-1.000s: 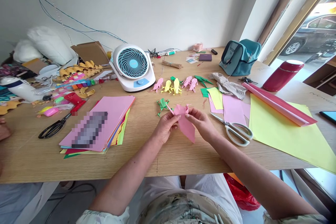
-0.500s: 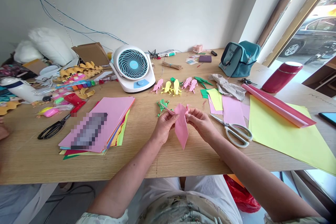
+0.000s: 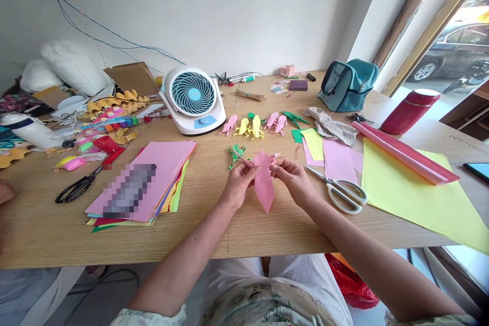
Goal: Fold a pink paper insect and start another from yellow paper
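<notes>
Between my hands is a folded pink origami paper [image 3: 264, 189], held just above the table with its long point toward me. My left hand [image 3: 241, 179] pinches its left side between thumb and fingers. On the other side, my right hand [image 3: 292, 175] grips a narrow folded flap near the top; the fingertips partly hide it. A green origami frog [image 3: 237, 153] sits right behind my left hand. Farther back stand several folded paper animals, among them a yellow frog [image 3: 257, 127] and a pink one [image 3: 229, 125]. White-handled scissors [image 3: 346, 194] lie right of my right hand.
On the left lies a stack of coloured paper [image 3: 171, 163], with black-handled scissors [image 3: 82, 183] beside it. A fan [image 3: 194, 99] stands behind. Rightward are yellow sheets [image 3: 412, 198], a pink paper roll [image 3: 405, 153], a red bottle [image 3: 410, 112] and a teal bag [image 3: 349, 85]. Another person's hand [image 3: 5, 192] shows at the left edge.
The narrow flap at my right fingertips now sticks out more to the right. The paper's lower point has shifted up slightly. My left hand keeps its grip.
</notes>
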Tool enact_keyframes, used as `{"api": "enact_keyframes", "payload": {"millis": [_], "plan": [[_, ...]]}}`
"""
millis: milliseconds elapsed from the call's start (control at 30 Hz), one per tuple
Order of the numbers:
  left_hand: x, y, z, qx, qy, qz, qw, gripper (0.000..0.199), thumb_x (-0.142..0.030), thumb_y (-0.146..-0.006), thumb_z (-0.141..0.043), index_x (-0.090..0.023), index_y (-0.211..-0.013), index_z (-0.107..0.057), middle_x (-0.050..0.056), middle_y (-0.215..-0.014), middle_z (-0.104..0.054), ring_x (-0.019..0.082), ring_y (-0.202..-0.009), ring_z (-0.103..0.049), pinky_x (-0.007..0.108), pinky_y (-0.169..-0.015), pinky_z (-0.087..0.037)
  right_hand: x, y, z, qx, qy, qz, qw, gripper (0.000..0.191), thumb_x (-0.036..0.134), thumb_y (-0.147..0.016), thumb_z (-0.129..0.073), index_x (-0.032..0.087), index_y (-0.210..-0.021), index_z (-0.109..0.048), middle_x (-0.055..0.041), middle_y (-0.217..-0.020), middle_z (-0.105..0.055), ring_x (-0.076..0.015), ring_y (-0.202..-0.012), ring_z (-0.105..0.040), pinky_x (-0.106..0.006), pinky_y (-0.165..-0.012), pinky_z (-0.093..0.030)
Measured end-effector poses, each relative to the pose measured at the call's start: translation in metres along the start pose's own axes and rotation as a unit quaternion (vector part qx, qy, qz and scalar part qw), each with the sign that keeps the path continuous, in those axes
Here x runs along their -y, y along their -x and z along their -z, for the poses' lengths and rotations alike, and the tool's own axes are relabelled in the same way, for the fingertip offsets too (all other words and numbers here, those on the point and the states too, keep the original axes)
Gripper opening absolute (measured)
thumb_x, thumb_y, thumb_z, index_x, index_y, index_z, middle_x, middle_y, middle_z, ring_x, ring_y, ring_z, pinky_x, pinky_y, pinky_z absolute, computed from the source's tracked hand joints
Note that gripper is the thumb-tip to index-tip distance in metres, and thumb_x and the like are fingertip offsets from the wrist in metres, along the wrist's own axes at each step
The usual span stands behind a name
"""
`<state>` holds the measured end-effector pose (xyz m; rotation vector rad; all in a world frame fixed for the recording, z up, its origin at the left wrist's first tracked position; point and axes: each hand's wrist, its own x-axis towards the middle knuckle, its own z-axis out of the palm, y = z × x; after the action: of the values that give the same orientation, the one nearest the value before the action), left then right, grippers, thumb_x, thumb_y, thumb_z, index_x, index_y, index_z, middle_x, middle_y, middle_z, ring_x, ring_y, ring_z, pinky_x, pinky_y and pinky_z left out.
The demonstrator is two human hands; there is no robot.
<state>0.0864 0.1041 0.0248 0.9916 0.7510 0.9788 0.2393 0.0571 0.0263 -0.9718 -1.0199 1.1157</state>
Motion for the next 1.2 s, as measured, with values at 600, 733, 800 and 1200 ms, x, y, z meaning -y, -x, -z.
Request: {"api": "enact_keyframes", "payload": {"millis": [600,733,800,1200], "plan": [[-0.003,-0.003,0.006,0.124,0.112,0.091,0.982,0.039,-0.029,-0.07,-0.083,-0.02,-0.105,-0.069,-0.001,-0.084,-0.067,0.007,-0.071,-0.06,0.019,-0.068,-0.048,-0.001,0.001,0.0,0.015,-0.026,-0.007,1.0,0.027,0.044,-0.073,-0.078,0.023,-0.087,-0.069,0.0005,-0.085,-0.065,-0.0122,-0.072,-0.054,-0.028,-0.072,-0.045],[-0.002,-0.003,0.007,0.147,0.16,0.132,0.967,0.03,-0.026,-0.067,-0.085,-0.014,-0.09,-0.069,0.0,-0.076,-0.063,0.008,-0.065,-0.057,0.019,-0.058,-0.046,-0.005,0.0,0.006,0.028,0.025,-0.064,0.997,0.03,0.051,-0.081,-0.068,0.025,-0.095,-0.071,-0.001,-0.098,-0.066,-0.0134,-0.084,-0.056,-0.026,-0.072,-0.043],[-0.002,-0.003,0.007,0.149,0.173,0.15,0.962,0.03,-0.023,-0.065,-0.086,-0.012,-0.086,-0.067,0.001,-0.075,-0.061,0.009,-0.065,-0.057,0.019,-0.056,-0.045,-0.007,0.0,0.008,0.059,0.035,-0.101,0.992,0.035,0.056,-0.085,-0.062,0.024,-0.097,-0.072,-0.003,-0.104,-0.067,-0.0162,-0.094,-0.058,-0.027,-0.076,-0.044],[0.005,-0.003,0.001,0.143,0.229,0.199,0.942,0.016,-0.018,-0.073,-0.075,-0.014,-0.083,-0.063,0.003,-0.073,-0.056,0.007,-0.059,-0.051,0.017,-0.05,-0.041,-0.012,-0.003,0.003,0.092,-0.078,-0.097,0.988,0.029,0.044,-0.073,-0.079,0.021,-0.089,-0.071,-0.0016,-0.086,-0.069,-0.014,-0.077,-0.061,-0.028,-0.074,-0.048]]}}
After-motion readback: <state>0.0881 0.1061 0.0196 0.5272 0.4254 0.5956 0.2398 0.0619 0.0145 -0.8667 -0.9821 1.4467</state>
